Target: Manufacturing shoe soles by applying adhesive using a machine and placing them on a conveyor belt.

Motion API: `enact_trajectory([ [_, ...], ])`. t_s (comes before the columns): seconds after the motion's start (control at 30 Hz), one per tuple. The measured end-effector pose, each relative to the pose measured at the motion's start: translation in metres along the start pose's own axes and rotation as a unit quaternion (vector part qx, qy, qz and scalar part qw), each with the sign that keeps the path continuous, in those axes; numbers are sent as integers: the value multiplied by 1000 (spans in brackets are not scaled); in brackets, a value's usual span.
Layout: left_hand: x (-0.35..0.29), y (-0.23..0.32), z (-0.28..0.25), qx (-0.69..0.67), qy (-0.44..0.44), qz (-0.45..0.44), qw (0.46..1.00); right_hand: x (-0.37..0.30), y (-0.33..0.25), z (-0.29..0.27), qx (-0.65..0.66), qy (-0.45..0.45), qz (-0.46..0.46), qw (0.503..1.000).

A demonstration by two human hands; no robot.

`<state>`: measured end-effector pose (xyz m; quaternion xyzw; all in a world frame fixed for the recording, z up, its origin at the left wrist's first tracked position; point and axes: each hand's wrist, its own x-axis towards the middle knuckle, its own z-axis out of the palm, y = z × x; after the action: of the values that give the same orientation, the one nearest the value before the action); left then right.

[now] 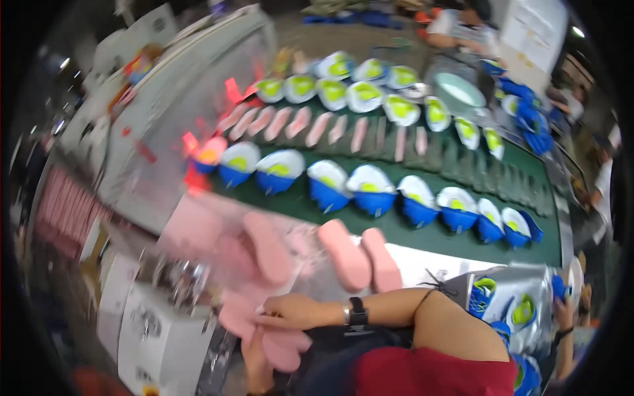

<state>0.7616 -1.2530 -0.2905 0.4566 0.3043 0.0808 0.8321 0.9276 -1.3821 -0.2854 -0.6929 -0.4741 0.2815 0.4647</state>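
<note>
Low in the head view, my two hands are together over a few pink shoe soles. My left hand (256, 360) comes up from the lower edge, fingers closed round the lower pink soles (282, 353). From the right reaches my right arm, with a dark watch at the wrist. My right hand (287, 311) is closed at the edge of another pink sole (236, 315), just above my left hand. Its fingertips are blurred. Beyond my hands, more pink soles (345, 254) lie on a white work surface (422, 263), one of them (267, 247) at the left.
Behind the work surface runs a green conveyor (436, 231) with rows of blue-and-white shoe uppers (373, 191) and pink strips (320, 129). A large grey machine (191, 86) glows red at its opening. White equipment (165, 343) stands at left. Finished-looking blue shoes (522, 313) and another person's hand (563, 313) are at right.
</note>
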Motion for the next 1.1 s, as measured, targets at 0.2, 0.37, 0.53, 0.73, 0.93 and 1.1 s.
enact_trajectory([
  [0.2,-20,13,-24,-82,23,-100,991,50,30,30,117,89,82,986],
  [0.37,-50,8,-41,-134,-4,-156,979,138,65,26,34,106,84,990],
  [0.53,-65,-5,-40,-133,-6,-180,975,212,62,32,-58,146,20,987],
  [0.73,-67,7,-48,-113,30,-145,983,183,53,0,-85,153,37,984],
  [0.93,-60,16,-45,-117,60,-136,982,175,48,-16,-219,184,-13,958],
  [1.1,-62,15,-47,-156,111,-97,977,211,62,34,-66,169,85,980],
])
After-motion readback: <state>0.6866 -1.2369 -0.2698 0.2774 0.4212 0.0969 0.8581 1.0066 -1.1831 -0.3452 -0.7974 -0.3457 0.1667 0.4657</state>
